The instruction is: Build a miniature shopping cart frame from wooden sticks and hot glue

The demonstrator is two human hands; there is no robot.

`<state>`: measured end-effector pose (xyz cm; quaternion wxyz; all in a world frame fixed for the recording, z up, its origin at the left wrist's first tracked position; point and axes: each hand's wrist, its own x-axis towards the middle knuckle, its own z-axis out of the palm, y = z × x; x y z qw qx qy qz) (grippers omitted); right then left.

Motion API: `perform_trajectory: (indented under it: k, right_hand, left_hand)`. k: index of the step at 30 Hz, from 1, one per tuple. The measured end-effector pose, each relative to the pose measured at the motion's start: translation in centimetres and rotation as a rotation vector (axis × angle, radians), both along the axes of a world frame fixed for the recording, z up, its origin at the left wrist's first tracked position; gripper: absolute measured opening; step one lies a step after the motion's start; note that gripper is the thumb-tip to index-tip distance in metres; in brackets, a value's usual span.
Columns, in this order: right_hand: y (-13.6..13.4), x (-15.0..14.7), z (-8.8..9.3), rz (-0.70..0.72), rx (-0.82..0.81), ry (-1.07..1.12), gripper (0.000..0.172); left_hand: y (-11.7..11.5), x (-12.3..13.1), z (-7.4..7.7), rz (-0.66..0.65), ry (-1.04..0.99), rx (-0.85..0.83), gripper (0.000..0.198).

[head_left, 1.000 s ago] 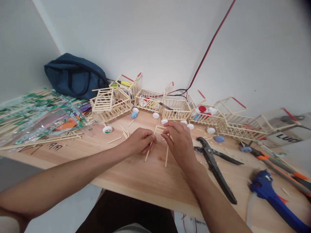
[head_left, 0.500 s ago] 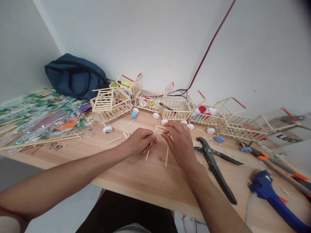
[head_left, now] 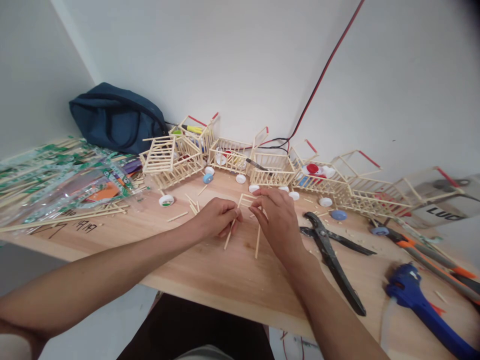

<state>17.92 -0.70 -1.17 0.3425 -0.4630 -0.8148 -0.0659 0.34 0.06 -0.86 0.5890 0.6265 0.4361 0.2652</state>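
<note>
A small ladder-like frame of thin wooden sticks lies flat on the wooden table in the middle of the view. My left hand pinches its left rail, fingers curled. My right hand pinches the right side of the same frame, covering part of it. Two long rail ends stick out toward me below my fingers.
A row of stick-built carts with bottle-cap wheels lines the back wall. Black pliers lie right of my right hand, a blue glue gun and orange-handled cutters farther right. Stick packets and a dark blue bag sit left.
</note>
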Motion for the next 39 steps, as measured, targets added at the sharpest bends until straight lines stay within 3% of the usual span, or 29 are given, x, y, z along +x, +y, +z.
perform_trajectory:
  k: [39]
  right_hand:
    - [0.01,-0.11,0.0,0.0,-0.015,0.013,0.008]
  left_hand:
    - [-0.01,-0.01,0.11,-0.009,-0.006,0.004,0.025]
